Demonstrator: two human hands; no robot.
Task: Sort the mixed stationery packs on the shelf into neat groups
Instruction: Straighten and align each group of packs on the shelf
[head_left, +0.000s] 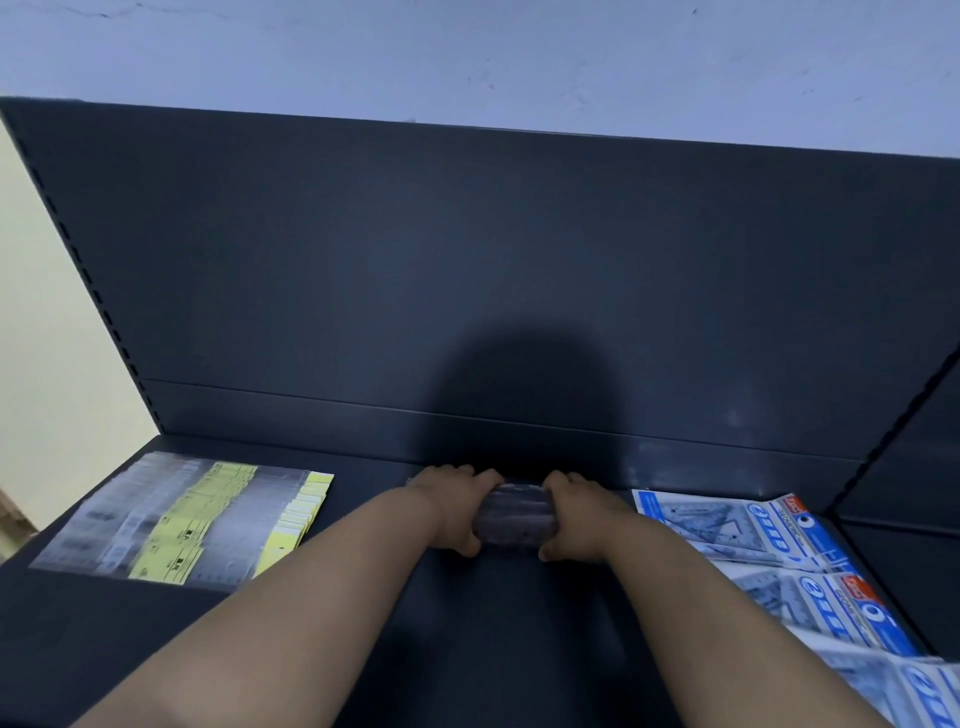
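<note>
Head view, looking down the two bare forearms onto a dark shelf (519, 639); the left hand (453, 506) and right hand (577, 512) each clasp one end of a small stack of clear-wrapped packs (515, 512), fingers curled over its far edge and thumbs tucked at the near edge, so the stack is squeezed between them; this two-sided hold looks meant to square the loose, slippery sleeves into one even block, since a one-handed pinch would probably let them slide apart; the stack sits at mid-shelf, near the back panel (467, 270), though whether it rests on the shelf or is lifted just clear of it cannot be told in the shadow; to the left lies a fanned row of yellow-and-clear packs (208, 519), overlapped like roof tiles so each label shows; to the right a row of blue-and-white geometry set packs (779, 545) runs along the shelf's edge toward the camera; both groups lie well apart from the held stack, which suggests the middle gap is being kept as this third kind's own place, with the sorting seemingly far along
</note>
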